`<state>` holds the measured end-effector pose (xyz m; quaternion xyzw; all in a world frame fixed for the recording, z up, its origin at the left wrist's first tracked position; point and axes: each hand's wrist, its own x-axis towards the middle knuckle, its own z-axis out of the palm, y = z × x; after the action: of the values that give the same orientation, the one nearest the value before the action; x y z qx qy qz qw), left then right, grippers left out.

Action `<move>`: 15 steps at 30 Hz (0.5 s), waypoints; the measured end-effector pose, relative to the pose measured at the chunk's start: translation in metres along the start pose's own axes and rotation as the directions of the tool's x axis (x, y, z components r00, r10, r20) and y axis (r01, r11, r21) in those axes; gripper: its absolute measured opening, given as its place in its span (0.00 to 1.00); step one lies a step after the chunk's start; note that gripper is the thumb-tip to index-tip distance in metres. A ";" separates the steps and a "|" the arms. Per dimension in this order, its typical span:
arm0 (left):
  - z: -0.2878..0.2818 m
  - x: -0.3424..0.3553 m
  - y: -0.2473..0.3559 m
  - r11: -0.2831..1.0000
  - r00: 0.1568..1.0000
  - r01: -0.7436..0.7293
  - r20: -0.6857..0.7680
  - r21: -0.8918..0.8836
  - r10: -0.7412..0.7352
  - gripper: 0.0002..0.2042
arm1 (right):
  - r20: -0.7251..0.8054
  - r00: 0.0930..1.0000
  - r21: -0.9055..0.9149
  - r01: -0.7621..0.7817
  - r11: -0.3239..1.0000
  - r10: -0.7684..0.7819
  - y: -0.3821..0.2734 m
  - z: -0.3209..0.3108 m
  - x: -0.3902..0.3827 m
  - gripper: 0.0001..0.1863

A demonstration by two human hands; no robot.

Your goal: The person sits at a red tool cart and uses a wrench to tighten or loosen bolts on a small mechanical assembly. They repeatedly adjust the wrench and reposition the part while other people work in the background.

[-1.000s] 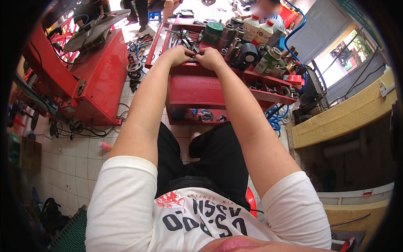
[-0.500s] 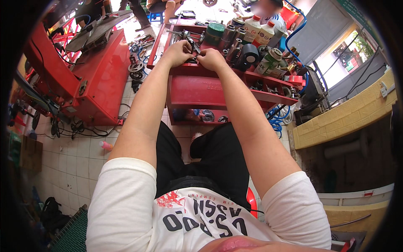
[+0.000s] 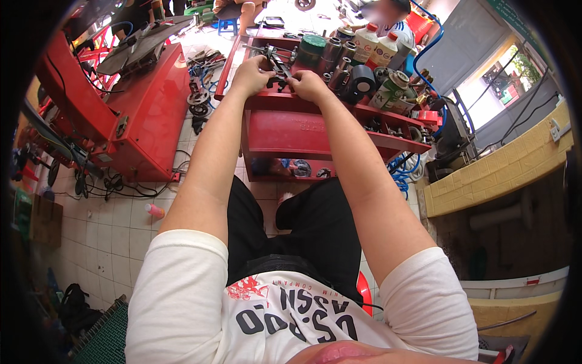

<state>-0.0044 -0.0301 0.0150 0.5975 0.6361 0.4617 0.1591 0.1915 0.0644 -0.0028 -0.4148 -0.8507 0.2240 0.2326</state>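
Note:
Both my hands work over the top tray of a red tool cart [image 3: 285, 118]. My left hand [image 3: 253, 76] is closed, its fingers curled over small dark metal pieces; what it grips is hidden. My right hand [image 3: 309, 85] pinches the near end of a slim grey metal piece [image 3: 279, 64], which slants up and away between the hands. Its exact kind is too small to tell. Beyond my right hand stand a green-lidded jar [image 3: 311, 47] and several metal cylinders [image 3: 330, 53]. A black round-ended cylinder [image 3: 362, 82] lies near my right wrist.
White bottles with red caps [image 3: 383, 50] and a spray can [image 3: 395, 85] crowd the cart's right side. A red machine [image 3: 145, 115] stands at the left, cables on the floor by it. A blue hose [image 3: 431, 42] hangs at the right. Another person [image 3: 397, 30] is beyond the cart.
My hands have moved slightly apart, and the slim metal piece between them now shows more clearly, slanting upward. The view has shifted a little.

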 end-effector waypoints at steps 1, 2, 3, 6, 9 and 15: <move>0.000 -0.001 0.003 1.000 1.000 -0.001 0.004 0.011 0.000 0.13 | 0.006 1.000 -0.054 -0.028 0.998 0.028 -0.001 -0.001 0.001 0.19; -0.002 -0.003 0.004 1.000 1.000 0.001 0.005 0.024 -0.001 0.13 | 0.014 0.998 -0.107 -0.053 0.993 0.055 -0.006 -0.003 0.001 0.18; -0.002 -0.004 0.005 1.000 1.000 0.015 -0.002 0.022 -0.014 0.13 | 0.008 0.998 -0.105 -0.068 0.992 0.069 -0.010 -0.004 0.000 0.19; -0.004 -0.002 0.003 1.000 1.000 0.018 -0.020 -0.002 -0.018 0.13 | -0.009 0.997 -0.033 -0.078 0.996 0.078 -0.015 -0.003 -0.002 0.20; 0.000 0.005 -0.015 0.998 0.998 -0.049 -0.038 -0.045 0.047 0.13 | 0.009 1.000 0.088 -0.030 0.996 0.029 -0.010 0.000 -0.001 0.22; 0.006 0.003 -0.011 0.992 0.988 -0.123 -0.089 -0.001 0.123 0.11 | 0.037 0.993 -0.030 -0.115 0.993 0.116 -0.008 -0.005 0.002 0.29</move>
<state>-0.0076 -0.0229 0.0040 0.6139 0.6029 0.4987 0.1040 0.1885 0.0624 0.0061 -0.4620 -0.8327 0.2332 0.1970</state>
